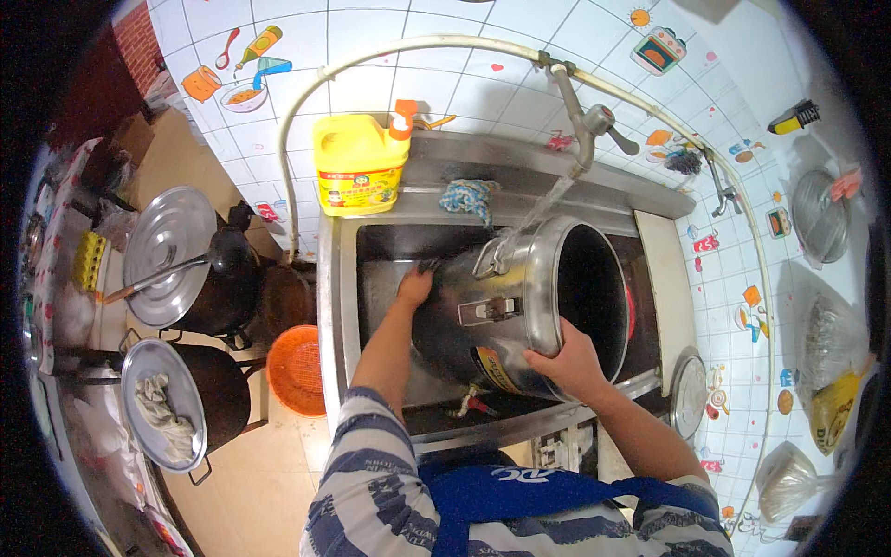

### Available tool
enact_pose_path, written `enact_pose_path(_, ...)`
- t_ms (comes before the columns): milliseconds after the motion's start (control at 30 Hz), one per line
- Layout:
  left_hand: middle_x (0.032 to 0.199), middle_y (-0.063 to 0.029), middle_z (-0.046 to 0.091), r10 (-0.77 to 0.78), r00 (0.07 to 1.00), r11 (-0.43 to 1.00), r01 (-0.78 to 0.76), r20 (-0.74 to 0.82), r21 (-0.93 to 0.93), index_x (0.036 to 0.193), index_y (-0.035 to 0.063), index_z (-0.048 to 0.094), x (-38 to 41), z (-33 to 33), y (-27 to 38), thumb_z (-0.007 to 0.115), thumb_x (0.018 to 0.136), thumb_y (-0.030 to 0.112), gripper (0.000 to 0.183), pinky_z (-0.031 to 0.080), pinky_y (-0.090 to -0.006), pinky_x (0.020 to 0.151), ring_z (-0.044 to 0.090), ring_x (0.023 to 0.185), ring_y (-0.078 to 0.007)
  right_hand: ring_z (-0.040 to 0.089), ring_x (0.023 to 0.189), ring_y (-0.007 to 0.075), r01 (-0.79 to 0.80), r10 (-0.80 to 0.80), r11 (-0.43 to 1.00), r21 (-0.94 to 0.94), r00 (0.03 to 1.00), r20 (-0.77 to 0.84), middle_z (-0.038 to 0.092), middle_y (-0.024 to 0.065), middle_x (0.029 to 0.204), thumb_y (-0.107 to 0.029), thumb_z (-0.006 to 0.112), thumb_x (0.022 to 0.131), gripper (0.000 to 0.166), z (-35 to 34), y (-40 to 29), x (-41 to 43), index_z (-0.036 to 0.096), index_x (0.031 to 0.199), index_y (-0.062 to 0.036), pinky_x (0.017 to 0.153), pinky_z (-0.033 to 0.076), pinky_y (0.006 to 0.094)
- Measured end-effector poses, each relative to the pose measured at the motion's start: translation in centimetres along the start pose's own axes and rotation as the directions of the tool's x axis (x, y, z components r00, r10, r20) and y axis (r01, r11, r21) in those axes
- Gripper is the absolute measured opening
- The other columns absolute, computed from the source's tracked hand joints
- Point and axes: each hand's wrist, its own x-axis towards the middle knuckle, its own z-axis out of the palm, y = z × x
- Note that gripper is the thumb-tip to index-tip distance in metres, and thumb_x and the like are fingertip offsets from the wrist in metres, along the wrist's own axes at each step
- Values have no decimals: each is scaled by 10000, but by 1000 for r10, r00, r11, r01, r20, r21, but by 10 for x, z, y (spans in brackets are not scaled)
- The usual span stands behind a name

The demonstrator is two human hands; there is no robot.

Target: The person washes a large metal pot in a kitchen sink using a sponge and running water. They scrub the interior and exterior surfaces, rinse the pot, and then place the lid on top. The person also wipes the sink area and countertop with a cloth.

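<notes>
A large stainless steel insulated barrel (515, 313) lies tilted on its side in a metal sink (379, 278), its dark mouth facing right. Water runs from the wall tap (581, 157) onto the barrel's upper side, by its metal handle (491, 257). With the thumb outside and the fingers over the rim, my right hand (571, 362) grips the barrel's mouth. My left hand (416, 284) is at the barrel's base end, with something dark at its fingertips, perhaps a scrubber; its hold is not clear. A small spigot with a red part (473, 404) shows on the barrel's near side.
A yellow detergent jug (360, 167) and a blue-and-white cloth (468, 198) stand on the sink's back ledge. A pale board (665, 292) lies across the right end. On the left are an orange basket (296, 372) and lidded pots, one lid (167, 257) bearing a ladle.
</notes>
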Motion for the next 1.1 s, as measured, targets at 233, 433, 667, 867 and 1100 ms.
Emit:
enact_pose_path(233, 1052, -201, 620, -258, 948, 862, 138, -187, -487, 1121, -20, 564, -78, 15, 3, 490, 868, 261, 385, 458, -423, 823, 585, 948, -352, 643, 760, 365, 101, -71, 974, -204, 986, 150, 640, 222, 840, -326, 706, 691, 542, 29, -7, 24, 533, 1078, 12, 695, 510, 408)
enact_pose_path(433, 962, -167, 644, 9, 999, 582, -39, -41, -812, 1163, -13, 538, -83, -67, 76, 534, 853, 183, 367, 462, -374, 802, 615, 907, -289, 635, 765, 380, 156, -99, 940, -303, 976, 194, 632, 232, 827, -321, 689, 706, 525, 59, -2, 29, 532, 1084, 7, 696, 508, 414)
enact_pose_path(667, 1116, -251, 580, 296, 950, 797, -305, -102, -521, 1153, -36, 536, -34, -95, 156, 527, 875, 281, 423, 414, -381, 897, 540, 1055, -384, 632, 762, 380, 266, -206, 907, -327, 956, 208, 631, 233, 829, -315, 676, 718, 528, 75, -3, 35, 516, 1113, -4, 680, 514, 433)
enact_pose_path(867, 1202, -291, 512, 167, 957, 886, -251, -237, -389, 1203, -51, 474, -85, -71, 137, 465, 901, 316, 475, 372, -406, 965, 478, 1135, -421, 625, 745, 385, 185, -125, 934, -305, 971, 205, 623, 229, 780, -295, 671, 716, 410, 79, -8, 33, 547, 973, -1, 678, 508, 425)
enact_pose_path(1100, 1046, -279, 524, 206, 892, 909, -326, -401, -258, 1094, -40, 500, -95, -53, 130, 508, 866, 229, 352, 404, -480, 872, 498, 1020, -453, 625, 757, 385, 224, -163, 934, -278, 960, 227, 628, 224, 801, -296, 678, 708, 480, 80, -7, 37, 531, 1068, -13, 682, 510, 427)
